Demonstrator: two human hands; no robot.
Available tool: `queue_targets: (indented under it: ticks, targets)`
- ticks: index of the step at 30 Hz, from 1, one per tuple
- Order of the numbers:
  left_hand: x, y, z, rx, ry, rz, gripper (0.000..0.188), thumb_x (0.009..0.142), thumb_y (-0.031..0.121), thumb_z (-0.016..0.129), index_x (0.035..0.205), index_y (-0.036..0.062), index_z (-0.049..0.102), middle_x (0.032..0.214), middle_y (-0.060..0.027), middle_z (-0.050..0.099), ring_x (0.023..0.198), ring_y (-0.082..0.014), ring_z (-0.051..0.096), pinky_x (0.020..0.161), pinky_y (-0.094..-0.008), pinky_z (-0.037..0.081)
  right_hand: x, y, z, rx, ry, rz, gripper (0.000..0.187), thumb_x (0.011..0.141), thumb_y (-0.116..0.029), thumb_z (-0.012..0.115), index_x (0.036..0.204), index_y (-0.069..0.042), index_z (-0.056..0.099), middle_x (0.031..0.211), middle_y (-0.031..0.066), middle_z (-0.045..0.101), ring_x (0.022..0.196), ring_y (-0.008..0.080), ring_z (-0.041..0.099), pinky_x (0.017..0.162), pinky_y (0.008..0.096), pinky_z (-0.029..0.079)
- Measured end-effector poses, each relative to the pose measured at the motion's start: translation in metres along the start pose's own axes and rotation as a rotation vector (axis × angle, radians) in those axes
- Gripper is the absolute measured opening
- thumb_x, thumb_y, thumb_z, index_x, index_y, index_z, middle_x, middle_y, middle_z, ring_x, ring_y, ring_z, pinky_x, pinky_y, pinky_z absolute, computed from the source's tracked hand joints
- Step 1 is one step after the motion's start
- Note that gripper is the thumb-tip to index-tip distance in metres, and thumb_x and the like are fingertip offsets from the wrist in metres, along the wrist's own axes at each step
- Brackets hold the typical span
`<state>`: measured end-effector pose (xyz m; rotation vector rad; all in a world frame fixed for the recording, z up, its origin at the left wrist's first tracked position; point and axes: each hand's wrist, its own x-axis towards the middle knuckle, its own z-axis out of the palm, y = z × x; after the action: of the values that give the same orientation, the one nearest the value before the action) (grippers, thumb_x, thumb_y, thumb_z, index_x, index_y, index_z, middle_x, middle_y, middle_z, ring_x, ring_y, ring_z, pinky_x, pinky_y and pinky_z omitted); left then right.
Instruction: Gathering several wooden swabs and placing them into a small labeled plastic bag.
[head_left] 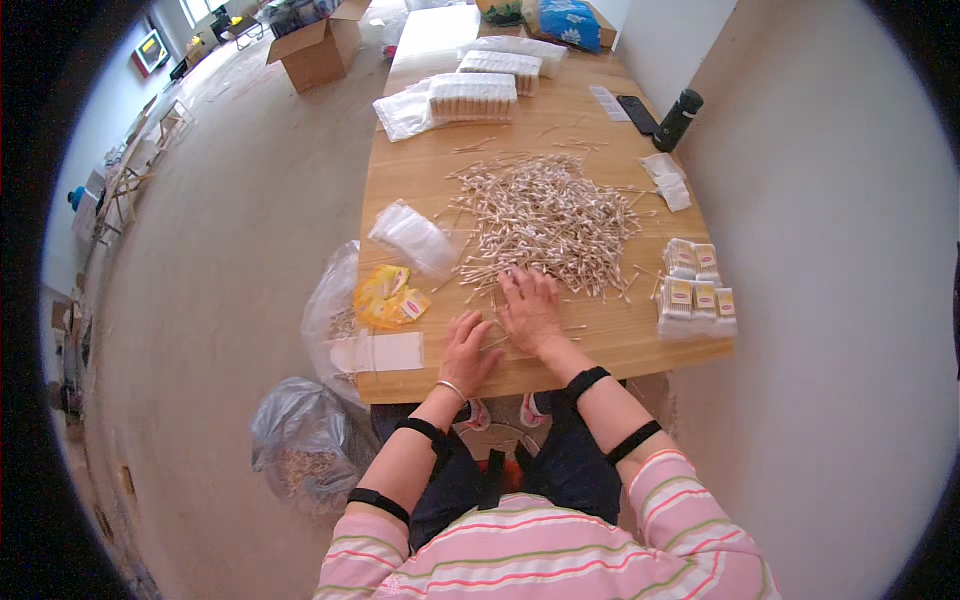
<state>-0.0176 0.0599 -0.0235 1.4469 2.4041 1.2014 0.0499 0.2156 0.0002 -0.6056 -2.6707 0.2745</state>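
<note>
A large heap of loose cotton swabs (pixel 555 220) is spread over the middle of the wooden table (pixel 410 170). My right hand (pixel 530 308) reaches the heap's near edge, palm down, its spread fingertips touching the swabs there. Closer to the table's front edge and just left of it, my left hand (pixel 467 350) rests with fingers stretched out and thumb apart. A few stray swabs lie between and beside the two hands. No swab shows gripped in either one, though the undersides of the fingers are hidden.
Left of the heap lie clear plastic bags (pixel 415 238), yellow labels (pixel 385 295) and a white card (pixel 395 352). Filled swab packs (pixel 697 295) stand at the right edge. Bundled swabs (pixel 473 97), a phone (pixel 637 115) and a dark bottle (pixel 678 120) are farther back. A grey bag (pixel 300 420) sits on the floor.
</note>
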Motion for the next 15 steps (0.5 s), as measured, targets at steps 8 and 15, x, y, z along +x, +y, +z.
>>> queue_targets:
  ticks: [8,15]
  targets:
    - [0.0,0.001,0.0,-0.022,0.019,-0.027,0.061,0.067,0.015,0.075,0.121,0.0063,0.048,0.13,-0.016,0.043,0.126,-0.0356,0.036,0.107,-0.0454,0.027,-0.023,0.006,0.004,0.1,-0.124,-0.114,0.05,0.078,-0.027,0.061,0.125,-0.014,0.049,0.124,0.0055,0.045,0.125,0.0255,0.033,0.107,0.0469,0.018]
    - [0.034,-0.003,-0.003,0.099,0.126,-0.049,0.063,0.07,0.015,0.073,0.124,0.003,0.043,0.132,-0.0199,0.039,0.125,-0.038,0.034,0.106,-0.0436,0.029,-0.03,0.038,-0.018,-0.062,0.016,0.13,0.05,0.077,-0.026,0.062,0.124,-0.014,0.05,0.127,0.0059,0.044,0.128,0.0274,0.031,0.108,0.0488,0.017]
